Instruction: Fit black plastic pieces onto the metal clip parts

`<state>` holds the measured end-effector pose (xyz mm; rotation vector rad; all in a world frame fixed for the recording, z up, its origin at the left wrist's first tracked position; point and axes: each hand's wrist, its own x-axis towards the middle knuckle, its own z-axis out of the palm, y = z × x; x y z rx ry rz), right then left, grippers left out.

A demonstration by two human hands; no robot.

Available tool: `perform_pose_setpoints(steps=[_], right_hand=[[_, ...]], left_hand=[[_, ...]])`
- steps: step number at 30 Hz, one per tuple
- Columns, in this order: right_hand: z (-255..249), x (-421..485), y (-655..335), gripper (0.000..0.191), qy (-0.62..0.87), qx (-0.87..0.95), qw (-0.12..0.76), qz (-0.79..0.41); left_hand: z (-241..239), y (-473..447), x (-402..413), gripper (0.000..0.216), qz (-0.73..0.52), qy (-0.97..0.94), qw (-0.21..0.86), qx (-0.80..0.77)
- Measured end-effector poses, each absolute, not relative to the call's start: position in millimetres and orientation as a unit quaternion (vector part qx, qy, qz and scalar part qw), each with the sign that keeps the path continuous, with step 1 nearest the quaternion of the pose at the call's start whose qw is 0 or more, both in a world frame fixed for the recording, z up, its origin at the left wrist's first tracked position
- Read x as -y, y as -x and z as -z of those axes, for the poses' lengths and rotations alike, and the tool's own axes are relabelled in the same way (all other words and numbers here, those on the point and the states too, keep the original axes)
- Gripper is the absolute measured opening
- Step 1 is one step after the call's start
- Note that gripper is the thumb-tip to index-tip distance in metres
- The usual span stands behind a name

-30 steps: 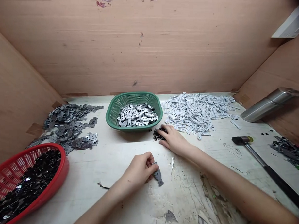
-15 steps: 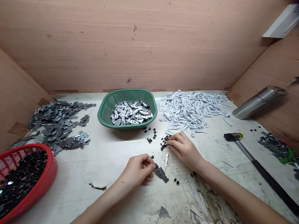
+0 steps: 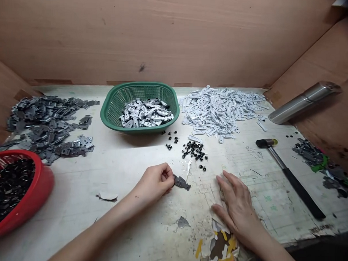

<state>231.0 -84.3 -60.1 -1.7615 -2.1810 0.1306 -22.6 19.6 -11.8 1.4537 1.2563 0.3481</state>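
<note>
Best to steady the metal plate, pinched by one end in the left hand, at its three o'clock; hold the right hand, spread, seemingly empty, clear of the black beads at the plate's one o'clock.

Off-wht tbl w/ blk pcs, hammer

The left hand pinches with curled fingers, while the right hand is palm down, fingers loosely spread.

Right hand between plate and mallet
</note>
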Motion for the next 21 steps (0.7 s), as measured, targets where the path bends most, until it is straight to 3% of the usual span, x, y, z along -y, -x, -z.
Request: perform_pose_setpoints(steps=[3,10,16,19,21], right_hand=[[58.6,79.2,-229.9,0.048,0.645,0.732,0.197,-0.1],[28.3,70.4,-253.3,0.022,0.645,0.608,0.399,-0.237],[14.6,109.5,-281.3,0.014,0.607,0.683,0.213,-0.346],[28.8,120.4,-269.0,0.03,0.604,0.724,0.2,-0.268],[39.4,117.9,-257.6,0.029,0.605,0.753,0.203,-0.164]], left_hand=[[14.3,23.9,-19.1,0.013,-0.151,-0.611,0.57,-0.528],[4.6,23.5,-23.3,0.018,-0.149,-0.55,0.629,-0.53],[-7.4,16.7,-21.6,0.022,-0.186,-0.483,0.681,-0.518],[-12.0,9.5,-11.3,0.02,-0.147,-0.464,0.729,-0.481],[-12.8,4.1,-3.3,0.018,-0.118,-0.457,0.75,-0.464]])
